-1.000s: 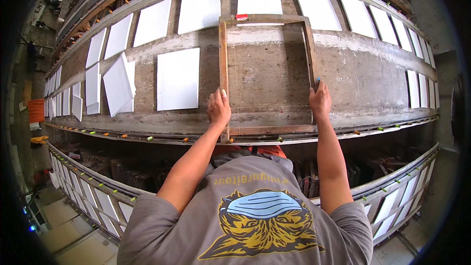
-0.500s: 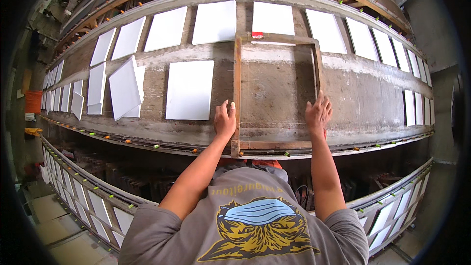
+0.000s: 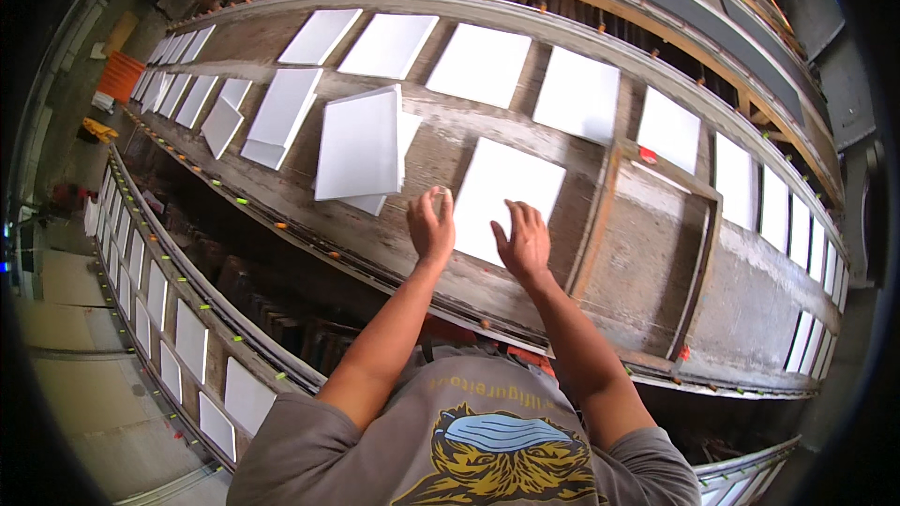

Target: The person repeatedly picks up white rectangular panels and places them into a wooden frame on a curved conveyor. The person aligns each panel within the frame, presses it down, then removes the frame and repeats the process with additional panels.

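White sheet (image 3: 504,178) lies under the half-open, empty right hand (image 3: 525,242), beside the partly open, empty left hand (image 3: 431,228); contact unclear

White sheets (image 3: 502,173), brown wooden frame (image 3: 600,215), grey shirt (image 3: 328,450) with yellow, black and blue print (image 3: 511,461)

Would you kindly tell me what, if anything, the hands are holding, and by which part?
Nothing appears held: the left hand is beside the white sheet, the right hand over it; whether they touch it cannot be told.
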`<state>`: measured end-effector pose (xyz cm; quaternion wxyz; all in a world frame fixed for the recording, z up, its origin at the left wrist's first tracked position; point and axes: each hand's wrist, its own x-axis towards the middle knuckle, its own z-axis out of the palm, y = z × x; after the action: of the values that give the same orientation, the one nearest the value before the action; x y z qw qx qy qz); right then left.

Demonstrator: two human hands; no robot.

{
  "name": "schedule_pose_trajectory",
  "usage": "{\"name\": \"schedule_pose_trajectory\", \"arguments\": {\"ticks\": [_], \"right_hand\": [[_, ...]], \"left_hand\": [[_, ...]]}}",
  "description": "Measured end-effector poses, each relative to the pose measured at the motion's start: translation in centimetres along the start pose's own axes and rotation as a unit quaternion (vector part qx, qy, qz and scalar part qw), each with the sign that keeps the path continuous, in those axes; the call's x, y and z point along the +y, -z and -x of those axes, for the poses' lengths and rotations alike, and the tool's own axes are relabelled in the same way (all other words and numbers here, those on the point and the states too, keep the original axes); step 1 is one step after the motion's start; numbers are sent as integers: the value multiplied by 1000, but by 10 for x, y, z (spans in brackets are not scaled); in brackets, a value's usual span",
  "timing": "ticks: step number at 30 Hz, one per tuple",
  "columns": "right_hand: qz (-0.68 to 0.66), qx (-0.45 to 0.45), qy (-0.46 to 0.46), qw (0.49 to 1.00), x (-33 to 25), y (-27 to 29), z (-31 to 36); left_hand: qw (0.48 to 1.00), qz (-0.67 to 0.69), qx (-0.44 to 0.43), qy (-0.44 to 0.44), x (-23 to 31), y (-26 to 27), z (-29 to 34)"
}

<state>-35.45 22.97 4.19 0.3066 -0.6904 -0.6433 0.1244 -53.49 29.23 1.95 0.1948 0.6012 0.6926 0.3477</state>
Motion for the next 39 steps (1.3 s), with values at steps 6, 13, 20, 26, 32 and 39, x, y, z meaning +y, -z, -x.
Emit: {"name": "schedule_pose_trajectory", "arguments": {"ticks": [6, 13, 20, 26, 32, 39], "right_hand": [[-175, -177, -95, 964, -97, -98, -62], [-215, -164, -228, 935, -144, -175, -109], [-339, -113, -286, 889, -130, -181, -123], [-480, 19, -310, 820, -58, -175, -128], [-500, 88, -396, 765, -54, -111, -125], [-522, 92, -379, 759, -39, -80, -96]], "left_hand": [[969, -191, 157, 25, -122, 80, -94], [971, -138, 40, 190, -185, 127, -141], [917, 253, 7, 309, -214, 126, -150], [886, 290, -94, 351, -184, 138, -160], [979, -7, 42, 199, -181, 132, -171], [965, 222, -91, 110, -101, 105, -164]]}}
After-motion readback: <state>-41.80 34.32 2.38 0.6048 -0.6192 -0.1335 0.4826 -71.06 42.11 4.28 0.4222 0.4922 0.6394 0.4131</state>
